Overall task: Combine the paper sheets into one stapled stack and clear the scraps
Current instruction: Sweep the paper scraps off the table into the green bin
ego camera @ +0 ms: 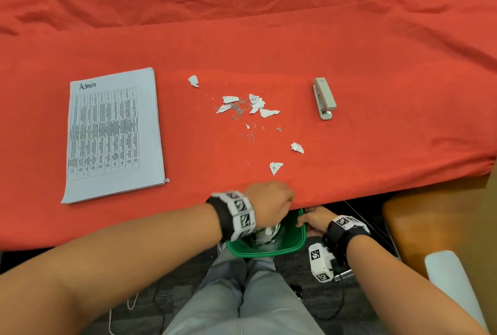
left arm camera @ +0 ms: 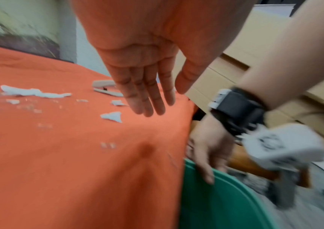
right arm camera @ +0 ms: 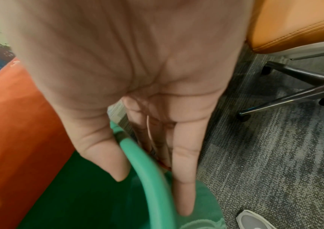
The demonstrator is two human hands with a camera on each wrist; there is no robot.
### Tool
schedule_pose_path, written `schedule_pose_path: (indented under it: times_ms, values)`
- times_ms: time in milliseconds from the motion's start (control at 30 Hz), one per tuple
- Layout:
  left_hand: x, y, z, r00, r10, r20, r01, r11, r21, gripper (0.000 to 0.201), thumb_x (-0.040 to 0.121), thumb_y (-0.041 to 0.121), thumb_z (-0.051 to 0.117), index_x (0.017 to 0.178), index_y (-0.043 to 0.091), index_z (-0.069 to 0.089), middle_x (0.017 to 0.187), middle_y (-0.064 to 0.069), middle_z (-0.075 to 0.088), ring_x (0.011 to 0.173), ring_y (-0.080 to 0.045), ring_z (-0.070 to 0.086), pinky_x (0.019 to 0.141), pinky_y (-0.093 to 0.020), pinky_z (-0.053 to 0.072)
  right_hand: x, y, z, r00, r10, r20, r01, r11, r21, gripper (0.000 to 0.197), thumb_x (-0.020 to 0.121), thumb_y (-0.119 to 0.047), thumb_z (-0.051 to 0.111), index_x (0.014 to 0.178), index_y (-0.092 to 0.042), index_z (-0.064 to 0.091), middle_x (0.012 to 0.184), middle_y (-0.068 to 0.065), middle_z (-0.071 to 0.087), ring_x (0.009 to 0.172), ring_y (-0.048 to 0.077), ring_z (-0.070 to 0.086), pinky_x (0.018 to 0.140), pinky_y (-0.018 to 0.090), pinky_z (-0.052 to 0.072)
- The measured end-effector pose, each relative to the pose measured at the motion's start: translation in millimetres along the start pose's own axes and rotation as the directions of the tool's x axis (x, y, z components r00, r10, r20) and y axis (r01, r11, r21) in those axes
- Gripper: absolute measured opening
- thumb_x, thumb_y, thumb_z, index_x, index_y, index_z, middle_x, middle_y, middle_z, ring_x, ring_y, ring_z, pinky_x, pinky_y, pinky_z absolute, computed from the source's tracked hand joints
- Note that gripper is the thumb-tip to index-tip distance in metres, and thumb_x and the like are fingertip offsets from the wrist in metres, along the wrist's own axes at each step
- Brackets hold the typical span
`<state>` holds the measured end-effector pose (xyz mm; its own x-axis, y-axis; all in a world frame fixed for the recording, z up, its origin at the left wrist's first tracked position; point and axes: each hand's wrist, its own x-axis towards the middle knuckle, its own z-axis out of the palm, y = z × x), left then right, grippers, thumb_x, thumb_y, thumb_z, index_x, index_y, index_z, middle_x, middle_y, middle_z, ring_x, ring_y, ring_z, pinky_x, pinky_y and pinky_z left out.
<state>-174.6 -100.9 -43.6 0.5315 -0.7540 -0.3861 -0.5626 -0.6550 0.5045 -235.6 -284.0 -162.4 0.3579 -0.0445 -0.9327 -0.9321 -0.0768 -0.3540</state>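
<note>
A stack of printed sheets (ego camera: 113, 135) lies flat on the red cloth at the left. Torn paper scraps (ego camera: 250, 106) and loose staples are strewn across the middle, with two scraps (ego camera: 275, 167) nearer the front edge. A grey stapler (ego camera: 324, 98) lies to their right. My left hand (ego camera: 271, 197) hovers at the table's front edge with its fingers (left arm camera: 147, 96) straight and nothing in them. Just below the edge a green bin (ego camera: 269, 251) holds some scraps. My right hand (ego camera: 314, 220) pinches the bin's rim (right arm camera: 147, 162), thumb inside and fingers outside.
The red tablecloth (ego camera: 269, 39) hangs over the front edge. An orange chair (ego camera: 430, 221) stands at the right, its wheeled base (right arm camera: 294, 93) on grey carpet. My legs and some cables on the floor are under the bin.
</note>
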Motion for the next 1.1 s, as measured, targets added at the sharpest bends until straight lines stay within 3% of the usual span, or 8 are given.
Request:
schedule_pose_path:
  times_ms: [167, 300, 433, 533, 667, 800, 967, 1100]
  values:
    - [74.7, -14.1, -30.5, 0.998, -0.035, -0.042, 0.039, 0.995, 0.095, 0.050, 0.097, 0.024, 0.042, 0.145, 0.011, 0.033, 0.153, -0.007, 0.029, 0.142, -0.024, 0.027, 0.114, -0.040, 0.031, 1.8, 2.8, -0.3, 1.000, 0.020, -0.021, -0.020, 1.000, 0.012, 0.049, 0.065, 0.011, 0.064, 0.114, 0.005, 0.057, 0.119, 0.023, 0.063, 0.102, 0.037, 0.064, 0.075, 0.050, 0.059]
    - [81.3, -28.1, -20.4, 0.995, -0.064, 0.072, 0.049, 0.980, 0.194, 0.061, 0.099, 0.025, 0.038, 0.152, 0.008, 0.012, 0.161, -0.006, 0.006, 0.149, -0.023, 0.007, 0.119, -0.034, 0.013, 15.7, 13.8, -6.7, 0.999, 0.031, -0.034, -0.031, 0.999, 0.016, 0.084, 0.049, 0.003, 0.069, 0.130, 0.003, 0.049, 0.130, 0.022, 0.055, 0.109, 0.039, 0.061, 0.072, 0.050, 0.059]
    - [31.8, -31.0, 10.3, 0.999, 0.003, 0.049, -0.011, 0.985, 0.174, 0.063, 0.098, 0.024, 0.040, 0.152, 0.009, 0.010, 0.161, -0.005, 0.001, 0.149, -0.021, 0.004, 0.121, -0.037, 0.017, 0.7, 3.2, -2.9, 0.999, 0.035, -0.029, -0.034, 0.999, 0.035, 0.055, 0.069, 0.015, 0.060, 0.123, 0.008, 0.052, 0.125, 0.028, 0.057, 0.106, 0.042, 0.063, 0.065, 0.044, 0.060]
    - [-17.2, -27.0, 37.5, 0.996, 0.014, 0.088, -0.029, 0.986, 0.167, 0.067, 0.097, 0.024, 0.041, 0.152, 0.011, 0.006, 0.161, -0.004, -0.006, 0.149, -0.019, -0.002, 0.122, -0.037, 0.011, 2.4, 3.4, -2.6, 0.999, 0.037, -0.023, -0.036, 0.999, 0.021, 0.055, 0.063, 0.011, 0.062, 0.117, 0.005, 0.057, 0.120, 0.028, 0.061, 0.101, 0.040, 0.067, 0.075, 0.051, 0.058]
    - [-46.6, -20.2, 38.6, 0.994, -0.031, 0.101, 0.027, 0.999, 0.044, 0.050, 0.097, 0.026, 0.038, 0.146, 0.012, 0.033, 0.156, -0.005, 0.025, 0.143, -0.020, 0.023, 0.115, -0.040, 0.030, 9.8, 5.6, -3.5, 0.999, 0.036, -0.030, -0.037, 0.999, -0.011, 0.055, 0.057, 0.007, 0.065, 0.112, 0.005, 0.059, 0.118, 0.029, 0.062, 0.099, 0.038, 0.068, 0.079, 0.054, 0.057]
    - [-24.8, -23.4, 5.0, 0.977, -0.123, -0.174, 0.099, 0.985, -0.141, 0.036, 0.097, 0.024, 0.038, 0.130, 0.017, 0.052, 0.132, 0.000, 0.051, 0.122, -0.014, 0.046, 0.104, -0.036, 0.044, 14.3, 7.3, -3.8, 0.998, 0.040, -0.044, -0.042, 0.999, -0.035, 0.053, 0.053, 0.004, 0.068, 0.106, 0.006, 0.062, 0.118, 0.032, 0.061, 0.102, 0.041, 0.066, 0.078, 0.053, 0.057]
    - [-0.4, -51.7, 0.7, 0.942, -0.310, -0.128, 0.303, 0.950, -0.073, 0.063, 0.097, 0.023, 0.042, 0.151, 0.007, 0.015, 0.160, -0.011, 0.004, 0.149, -0.027, 0.003, 0.121, -0.036, 0.010, 14.8, 7.5, -5.2, 0.997, 0.040, -0.065, -0.043, 0.998, -0.046, 0.056, 0.053, 0.004, 0.069, 0.109, 0.005, 0.060, 0.116, 0.029, 0.063, 0.098, 0.039, 0.068, 0.077, 0.052, 0.058]
    - [-31.1, -28.6, 35.7, 0.977, -0.215, -0.013, 0.215, 0.977, 0.005, 0.066, 0.099, 0.027, 0.038, 0.152, 0.011, 0.002, 0.159, -0.005, -0.015, 0.147, -0.022, -0.011, 0.120, -0.037, 0.004, 12.4, 5.3, -3.8, 0.997, 0.045, -0.063, -0.046, 0.999, -0.022, 0.057, 0.058, 0.007, 0.067, 0.114, 0.006, 0.058, 0.119, 0.027, 0.061, 0.098, 0.038, 0.067, 0.069, 0.043, 0.060]
